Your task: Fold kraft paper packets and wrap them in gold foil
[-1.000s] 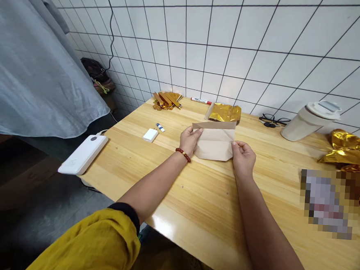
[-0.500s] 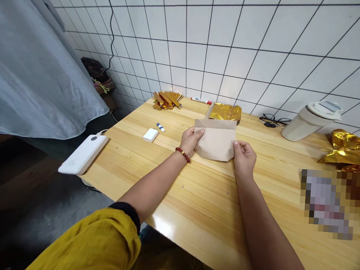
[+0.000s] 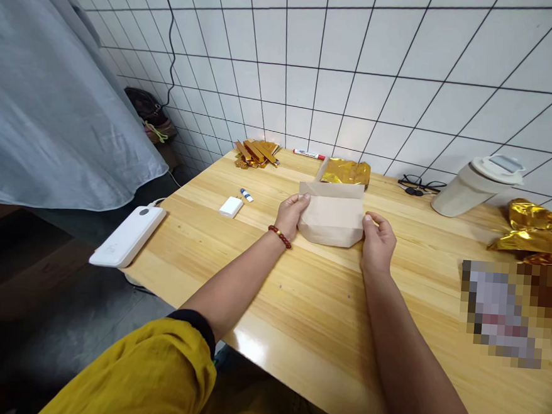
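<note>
A white tiled wall (image 3: 362,61) and a hanging grey cloth (image 3: 42,102) frame a light wooden table (image 3: 298,297) at which a person in a yellow sleeve works. Crumpled gold foil sheets (image 3: 534,228) lie at the table's far right, a lidded beige tumbler (image 3: 471,186) stands near the wall, and a white power bank (image 3: 127,237) rests on the left corner. At the centre a folded kraft paper bag (image 3: 332,217) lies on the tabletop, top flap creased over, held between both hands. The left hand (image 3: 290,213) is half closed, fingertips pinching the bag's left edge; the right hand (image 3: 377,242) is curled, thumb and fingers gripping the right edge. Just behind the bag sits a gold foil packet (image 3: 345,171); further left, a pile of gold strips (image 3: 255,153). Black glasses (image 3: 417,184), a red marker (image 3: 308,154) and a small white adapter (image 3: 230,206) lie apart, and a red bead bracelet (image 3: 279,235) circles the left wrist
</note>
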A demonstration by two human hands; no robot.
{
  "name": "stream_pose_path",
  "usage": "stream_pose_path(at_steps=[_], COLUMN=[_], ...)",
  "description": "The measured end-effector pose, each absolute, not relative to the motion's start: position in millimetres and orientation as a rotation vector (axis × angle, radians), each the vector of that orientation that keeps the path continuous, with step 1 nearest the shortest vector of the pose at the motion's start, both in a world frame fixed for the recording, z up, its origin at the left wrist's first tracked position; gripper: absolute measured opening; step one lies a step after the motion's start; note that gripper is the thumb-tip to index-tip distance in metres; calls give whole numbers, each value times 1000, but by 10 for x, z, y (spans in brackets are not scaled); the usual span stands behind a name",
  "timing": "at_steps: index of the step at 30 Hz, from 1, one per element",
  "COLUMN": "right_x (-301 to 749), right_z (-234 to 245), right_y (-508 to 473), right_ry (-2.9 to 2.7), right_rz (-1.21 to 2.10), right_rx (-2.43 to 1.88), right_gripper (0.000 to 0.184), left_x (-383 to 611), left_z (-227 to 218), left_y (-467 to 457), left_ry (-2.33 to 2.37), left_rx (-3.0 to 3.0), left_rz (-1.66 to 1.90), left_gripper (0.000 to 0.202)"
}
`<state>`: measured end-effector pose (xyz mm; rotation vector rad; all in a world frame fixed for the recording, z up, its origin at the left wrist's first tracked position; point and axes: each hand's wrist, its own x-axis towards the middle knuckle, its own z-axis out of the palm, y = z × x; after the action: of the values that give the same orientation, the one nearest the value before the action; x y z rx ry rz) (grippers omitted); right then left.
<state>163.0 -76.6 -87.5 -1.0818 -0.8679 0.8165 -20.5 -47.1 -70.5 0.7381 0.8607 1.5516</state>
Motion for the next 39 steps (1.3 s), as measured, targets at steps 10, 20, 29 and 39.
stream_pose_path(at_steps=[10, 20, 29, 39], right_x=[1628, 1622, 1687, 1675], right_z=[-821, -854, -854, -842], right_y=[-789, -773, -718, -734], right_ry=[-852, -911, -684, -737], right_rz=[877, 916, 771, 789], right_rx=[-1093, -1078, -1028, -1017], right_gripper=[52, 68, 61, 45], left_x=[-221, -233, -222, -180], left_z=[-693, -748, -667, -680], left_y=[-488, -414, -494, -549], left_ry=[840, 803, 868, 751], left_rx=[805, 727, 773, 943], left_rz=[1464, 1595, 1461, 1276], left_gripper=[30, 47, 47, 55])
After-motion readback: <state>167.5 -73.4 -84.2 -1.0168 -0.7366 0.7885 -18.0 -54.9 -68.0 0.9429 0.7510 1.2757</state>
